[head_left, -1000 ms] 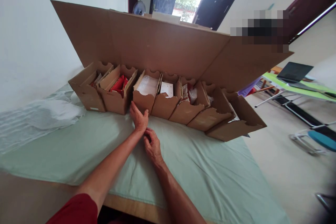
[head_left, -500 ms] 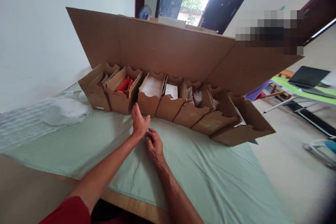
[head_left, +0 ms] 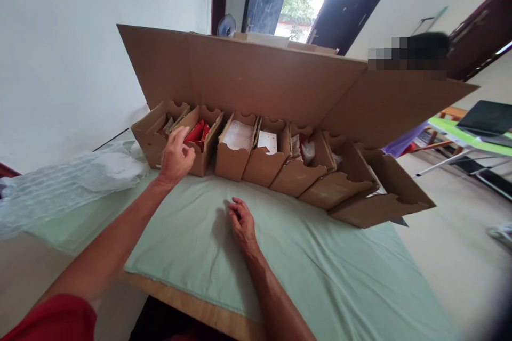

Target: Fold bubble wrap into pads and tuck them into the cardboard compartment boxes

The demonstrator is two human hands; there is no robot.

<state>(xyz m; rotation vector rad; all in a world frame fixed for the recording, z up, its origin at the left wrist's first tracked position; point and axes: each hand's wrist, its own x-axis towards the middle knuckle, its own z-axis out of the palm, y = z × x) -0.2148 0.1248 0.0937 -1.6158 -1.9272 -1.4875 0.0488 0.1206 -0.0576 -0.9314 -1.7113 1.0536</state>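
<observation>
Along the far edge of a worktop [head_left: 188, 302] draped in pale green cloth [head_left: 312, 282], seven open-topped brown cardboard boxes [head_left: 260, 168] stand side by side, running from near the far left corner towards the far right. A person in a red sleeve [head_left: 60, 314] works in front of them with bare hands. The left hand [head_left: 175, 157] is raised before the second box from the left, its fingers bent and thumb curved towards the forefinger, the grip partly open with nothing visible in it; whether the fingertips touch the cardboard cannot be told. Glossy red packets [head_left: 196, 133] show inside that box, just beyond the hand. The right hand [head_left: 244, 224], loosely curled and holding nothing that shows, is over the cloth between the third box and the near edge, well apart from the left. Translucent white wrapping [head_left: 239, 135] fills the third box, and a flat white piece with small dark spots [head_left: 268, 141] sits in the fourth. Crumpled clear plastic sheeting [head_left: 108, 176] spills over the left edge. Behind the row rises a broad, creased brown cardboard panel [head_left: 272, 74], spanning all seven boxes.
</observation>
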